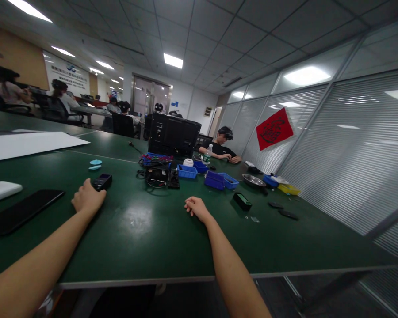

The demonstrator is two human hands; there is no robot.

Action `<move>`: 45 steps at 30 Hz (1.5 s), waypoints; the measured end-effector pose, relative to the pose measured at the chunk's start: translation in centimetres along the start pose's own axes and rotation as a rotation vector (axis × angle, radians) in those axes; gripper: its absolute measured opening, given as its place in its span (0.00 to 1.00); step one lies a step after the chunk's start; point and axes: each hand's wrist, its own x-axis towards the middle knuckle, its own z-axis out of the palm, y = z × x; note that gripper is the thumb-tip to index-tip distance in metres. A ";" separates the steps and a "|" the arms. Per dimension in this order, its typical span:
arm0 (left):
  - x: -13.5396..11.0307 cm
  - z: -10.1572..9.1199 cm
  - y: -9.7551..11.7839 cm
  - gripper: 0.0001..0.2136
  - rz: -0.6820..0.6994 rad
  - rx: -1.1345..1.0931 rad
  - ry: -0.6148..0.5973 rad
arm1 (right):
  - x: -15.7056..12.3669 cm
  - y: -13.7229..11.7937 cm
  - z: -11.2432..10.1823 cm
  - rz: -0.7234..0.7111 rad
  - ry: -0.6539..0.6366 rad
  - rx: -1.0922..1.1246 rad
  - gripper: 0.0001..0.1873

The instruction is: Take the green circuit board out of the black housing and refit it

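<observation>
My left hand [88, 197] is closed around the near end of a small black handheld device with a screen [102, 180], which lies on the green table [146, 251]. Just beyond it are two light-blue oval pieces [95, 164]. My right hand [197, 208] rests on the tabletop near the middle, its fingers curled in with nothing visible in them. To its right sits a black open box with a green inside [242, 201], apart from the hand. A small ring and a clear scrap [254, 219] lie near that box.
Left of my left hand are a flat black slab [24, 211] and a white block [1, 191]. A monitor [174, 134], cables, blue trays [187, 171], a water bottle [207, 154] and a metal bowl [254, 180] stand farther back. A person [223, 148] sits at the far side.
</observation>
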 end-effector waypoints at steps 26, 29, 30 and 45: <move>-0.4 -0.7 0.7 0.30 -0.067 -0.065 -0.026 | 0.2 0.6 -0.3 -0.018 -0.015 -0.047 0.04; -0.3 -0.6 0.6 0.31 -0.075 -0.084 -0.009 | 0.3 0.8 -0.3 -0.021 -0.014 -0.044 0.05; -0.2 -0.5 0.6 0.31 -0.075 -0.086 -0.008 | 0.3 0.8 -0.3 -0.022 -0.011 -0.044 0.05; -0.7 -0.4 0.8 0.30 -0.010 -0.076 -0.057 | 0.3 0.5 0.0 -0.023 0.010 -0.051 0.04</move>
